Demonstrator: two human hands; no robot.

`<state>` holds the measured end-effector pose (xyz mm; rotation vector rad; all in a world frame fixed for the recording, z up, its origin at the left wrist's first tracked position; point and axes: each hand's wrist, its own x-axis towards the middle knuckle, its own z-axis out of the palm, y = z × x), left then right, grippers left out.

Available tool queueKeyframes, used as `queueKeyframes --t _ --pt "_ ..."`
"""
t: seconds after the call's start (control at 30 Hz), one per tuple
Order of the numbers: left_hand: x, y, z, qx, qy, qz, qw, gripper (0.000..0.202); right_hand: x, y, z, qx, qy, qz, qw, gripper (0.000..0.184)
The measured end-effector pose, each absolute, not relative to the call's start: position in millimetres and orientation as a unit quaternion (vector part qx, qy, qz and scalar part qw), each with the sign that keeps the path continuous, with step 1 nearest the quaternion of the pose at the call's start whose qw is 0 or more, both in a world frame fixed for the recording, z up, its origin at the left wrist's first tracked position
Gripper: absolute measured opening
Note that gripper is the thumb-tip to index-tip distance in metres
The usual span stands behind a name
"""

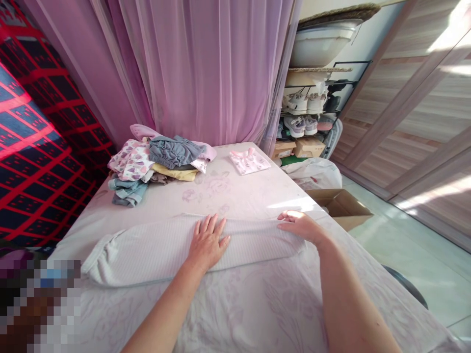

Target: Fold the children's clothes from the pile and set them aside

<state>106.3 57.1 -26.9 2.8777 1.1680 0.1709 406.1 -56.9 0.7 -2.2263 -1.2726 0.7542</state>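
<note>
Pressing a pale garment onto rose-print sheeting, pink curtain beyond.

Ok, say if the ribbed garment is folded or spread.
Folded: the ribbed garment lies doubled into a long strip under the left hand.

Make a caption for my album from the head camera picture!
Left hand and right hand rest on folded pale grey cloth near a pile of clothes.

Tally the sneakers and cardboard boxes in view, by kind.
White sneakers: 2
Lilac sneakers: 2
Cardboard boxes: 3
Total: 7
</note>
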Motion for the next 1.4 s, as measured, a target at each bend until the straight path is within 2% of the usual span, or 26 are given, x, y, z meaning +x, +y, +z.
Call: queueKeyframes --t 0.17,0.43,0.7,0.93,1.03,1.13,1.23,1.4 --pt "106.9 56.1 -28.8 0.924 0.374 0.072 0.011 0.054 401.7 -56.4 -12.5 -0.846 -0.396 0.224 0.278 0.028" --pt "107.8 55.9 -23.9 0.921 0.385 0.051 0.018 0.056 390.6 -60.1 -8.5 -0.883 -0.38 0.153 0.229 0.053" --pt "113.5 35.5 -27.2 0.955 0.286 0.075 0.034 0.056 387.9 -63.9 -14.8 -0.887 -0.429 0.07 0.156 0.047" --pt "115.3 34.1 -26.6 0.952 0.297 0.061 0.048 0.06 385.9 -71.5 0.7 -0.913 -0.381 0.102 0.108 0.049" --pt "115.2 34.1 -27.3 0.951 0.297 0.069 0.041 0.058 390.2 -75.3 -0.1 -0.914 -0.348 0.128 0.164 0.045" --pt "115.0 33.5 -27.0 0.952 0.297 0.069 0.039 0.058 393.0 -80.3 -0.7 -0.892 -0.299 0.216 0.262 0.038" --pt "115.1 33.1 -25.8 0.951 0.299 0.063 0.042 0.058 392.3 -87.1 4.5 -0.85 -0.273 0.304 0.334 0.04" --pt "115.7 33.0 -27.5 0.95 0.302 0.07 0.035 0.058 390.1 -92.6 14.1 -0.804 -0.284 0.376 0.363 0.04"
